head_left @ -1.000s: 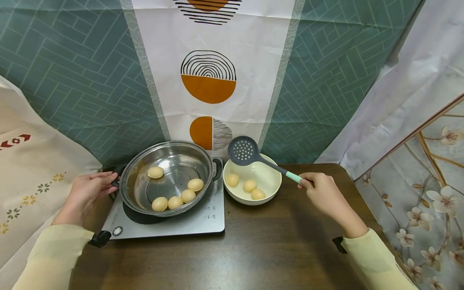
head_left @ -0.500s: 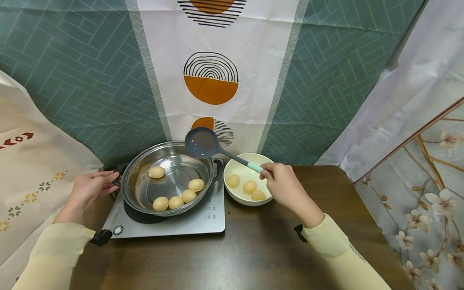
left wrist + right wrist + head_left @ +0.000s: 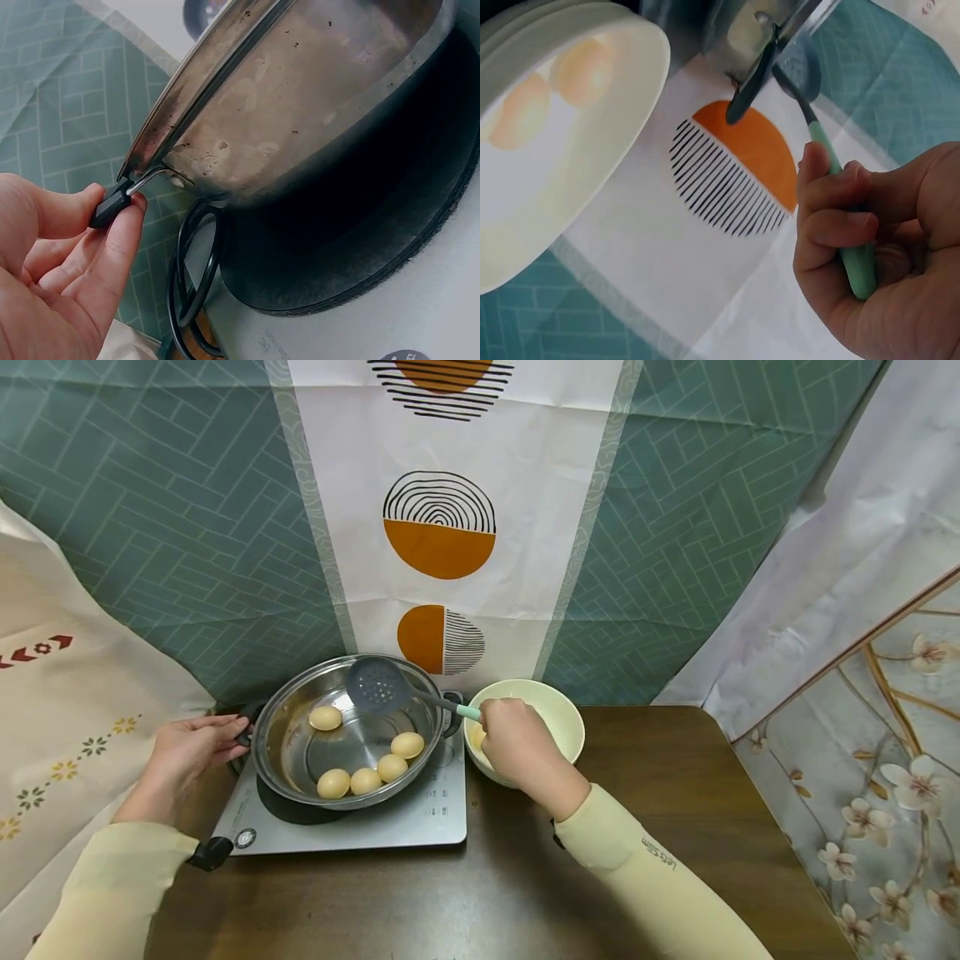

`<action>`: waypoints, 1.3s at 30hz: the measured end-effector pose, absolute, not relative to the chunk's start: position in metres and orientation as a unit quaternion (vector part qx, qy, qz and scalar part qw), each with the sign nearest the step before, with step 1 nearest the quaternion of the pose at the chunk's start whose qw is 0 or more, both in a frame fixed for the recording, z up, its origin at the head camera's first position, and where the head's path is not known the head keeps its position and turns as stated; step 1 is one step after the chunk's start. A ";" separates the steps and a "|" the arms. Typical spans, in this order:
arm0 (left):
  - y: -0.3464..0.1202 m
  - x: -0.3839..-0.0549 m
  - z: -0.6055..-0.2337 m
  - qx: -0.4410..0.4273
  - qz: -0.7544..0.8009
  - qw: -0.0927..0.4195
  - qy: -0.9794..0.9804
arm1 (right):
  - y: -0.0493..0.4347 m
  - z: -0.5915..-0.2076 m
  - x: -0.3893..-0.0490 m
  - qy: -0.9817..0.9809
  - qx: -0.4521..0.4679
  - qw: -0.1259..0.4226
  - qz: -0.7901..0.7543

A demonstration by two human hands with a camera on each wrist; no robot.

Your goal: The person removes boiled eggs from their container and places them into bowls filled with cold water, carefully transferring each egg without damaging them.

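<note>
My left hand (image 3: 183,756) pinches the black side handle (image 3: 112,210) of a steel pan (image 3: 283,752) between thumb and fingers. In the left wrist view, the pan's handle side stands raised and tilted over the cooker's black plate. Several pale brown eggs (image 3: 326,718) lie in the pan, most along its near right side. Curled round a mint green handle, my right hand (image 3: 521,747) holds a dark grey skimmer (image 3: 377,685) whose perforated head is over the pan and carries nothing. Beneath that hand is a cream bowl (image 3: 562,718) with eggs (image 3: 585,71), partly hidden in the head view.
The pan is over a silver induction cooker (image 3: 352,835) on a dark wooden table (image 3: 637,827). A black cord (image 3: 180,277) loops beside the cooker. Patterned cloth (image 3: 675,527) hangs close behind, with more fabric at both sides.
My right hand has carried the skimmer leftward from above the bowl, and its head has come down over the pan. My left hand stays at the pan handle.
</note>
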State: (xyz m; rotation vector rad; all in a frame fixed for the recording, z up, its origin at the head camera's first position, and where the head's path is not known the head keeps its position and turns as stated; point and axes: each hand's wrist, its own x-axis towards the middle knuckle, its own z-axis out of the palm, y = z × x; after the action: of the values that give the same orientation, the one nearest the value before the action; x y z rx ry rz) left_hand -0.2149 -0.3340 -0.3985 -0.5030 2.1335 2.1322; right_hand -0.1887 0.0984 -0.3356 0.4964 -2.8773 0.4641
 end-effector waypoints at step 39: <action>-0.333 -0.216 -0.400 -0.156 0.709 0.033 0.687 | 0.038 -0.352 -0.182 -0.977 0.194 0.032 0.087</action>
State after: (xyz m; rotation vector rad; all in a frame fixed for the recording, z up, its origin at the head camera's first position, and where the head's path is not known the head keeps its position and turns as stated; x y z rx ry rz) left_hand -0.2164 -0.3335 -0.4005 -0.4795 2.1135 2.1816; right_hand -0.1824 0.0382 -0.3517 0.5980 -3.0078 0.2681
